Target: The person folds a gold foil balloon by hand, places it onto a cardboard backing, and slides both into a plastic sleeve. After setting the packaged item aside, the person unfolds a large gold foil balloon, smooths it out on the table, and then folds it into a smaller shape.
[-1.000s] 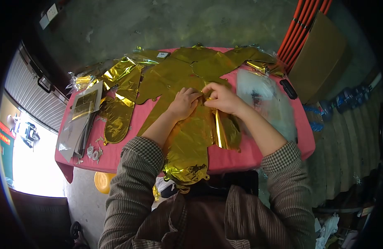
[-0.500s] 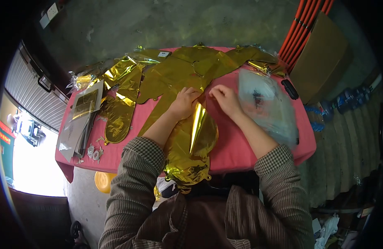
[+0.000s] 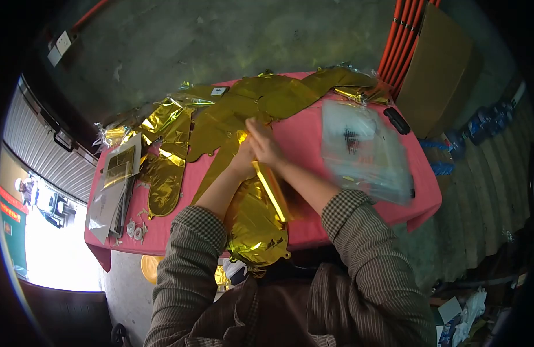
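Note:
A gold foil balloon (image 3: 258, 222) lies flat and creased along the near middle of the pink-covered table, its lower end hanging at the edge by my body. My left hand (image 3: 243, 159) is closed on the foil at the balloon's upper part. Pressed against it, my right hand (image 3: 264, 143) lies with its fingers stretched and slightly blurred, its palm side hidden. Beyond both hands, more flat gold foil (image 3: 284, 95) spreads over the far side of the table.
Clear plastic bags (image 3: 365, 153) and a black object (image 3: 397, 121) lie on the right of the pink cloth (image 3: 307, 136). At the left are flat packets (image 3: 113, 191), crumpled gold foil (image 3: 165, 179) and white ties (image 3: 138, 232). A cardboard sheet (image 3: 437, 69) leans beyond.
My right hand has moved left from beside the foil onto my left hand. My left hand has shifted a little down and left, and the head view has turned slightly.

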`<control>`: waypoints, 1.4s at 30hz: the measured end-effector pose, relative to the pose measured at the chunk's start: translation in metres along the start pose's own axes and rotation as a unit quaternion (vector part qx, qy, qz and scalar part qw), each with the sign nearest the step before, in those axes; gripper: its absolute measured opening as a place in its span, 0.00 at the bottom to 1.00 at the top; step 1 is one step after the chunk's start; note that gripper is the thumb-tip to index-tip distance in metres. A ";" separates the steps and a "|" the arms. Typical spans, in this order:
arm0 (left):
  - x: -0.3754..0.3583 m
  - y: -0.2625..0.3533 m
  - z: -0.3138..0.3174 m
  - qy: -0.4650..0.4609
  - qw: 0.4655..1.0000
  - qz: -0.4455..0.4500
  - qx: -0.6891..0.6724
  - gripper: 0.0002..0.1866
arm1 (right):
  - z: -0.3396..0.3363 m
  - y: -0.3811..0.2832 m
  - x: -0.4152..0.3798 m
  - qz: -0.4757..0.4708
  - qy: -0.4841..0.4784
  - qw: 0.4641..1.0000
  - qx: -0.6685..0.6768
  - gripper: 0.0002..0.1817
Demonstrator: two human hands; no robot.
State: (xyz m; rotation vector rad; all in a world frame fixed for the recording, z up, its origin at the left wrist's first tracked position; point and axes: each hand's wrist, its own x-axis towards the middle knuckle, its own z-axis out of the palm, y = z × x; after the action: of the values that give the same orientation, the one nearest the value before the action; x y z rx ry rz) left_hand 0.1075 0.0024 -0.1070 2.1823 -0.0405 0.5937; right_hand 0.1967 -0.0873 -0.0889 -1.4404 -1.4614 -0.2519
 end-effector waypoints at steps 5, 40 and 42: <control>0.003 0.022 -0.009 -0.063 0.982 0.018 0.176 0.26 | -0.014 -0.045 0.003 -0.017 -0.054 0.998 0.020 0.24; 0.001 0.047 -0.003 -0.038 0.962 0.008 0.269 0.13 | -0.054 0.079 0.092 0.297 -0.141 0.904 -0.272 0.05; 0.002 0.047 -0.003 0.003 0.962 0.032 0.271 0.13 | -0.062 0.080 0.093 0.300 -0.131 0.929 -0.171 0.10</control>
State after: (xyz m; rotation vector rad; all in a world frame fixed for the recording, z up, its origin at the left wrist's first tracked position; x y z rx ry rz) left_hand 0.0969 -0.0255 -0.0701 2.7176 0.0616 0.7090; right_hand 0.3164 -0.0546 -0.0303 -2.2030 -1.1376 0.0812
